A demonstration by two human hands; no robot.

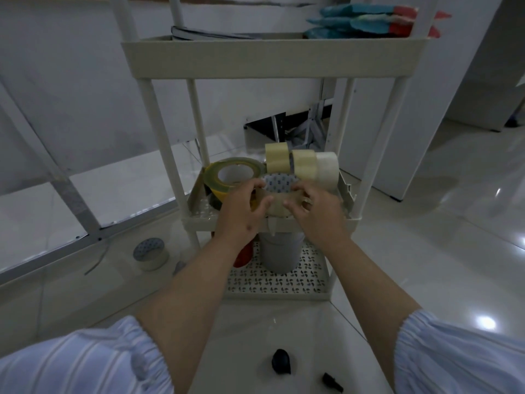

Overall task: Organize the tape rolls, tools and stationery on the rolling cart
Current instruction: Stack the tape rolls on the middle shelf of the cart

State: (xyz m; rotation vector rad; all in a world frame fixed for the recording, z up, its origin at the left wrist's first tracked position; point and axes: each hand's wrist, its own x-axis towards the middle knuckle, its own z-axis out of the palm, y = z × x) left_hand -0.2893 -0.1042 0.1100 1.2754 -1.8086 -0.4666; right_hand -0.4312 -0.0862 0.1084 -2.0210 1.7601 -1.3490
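Tape roll (277, 204), seemingly tan, sits between both hands' grip on cart (199, 220).

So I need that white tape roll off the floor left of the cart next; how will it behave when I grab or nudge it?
The white tape roll lies flat on its side face, so a nudge will probably slide it across the glossy floor tiles rather than roll it. It looks thick and solidly wound, likely stiff and easy to pinch by its rim. Stood on edge, it would probably roll.
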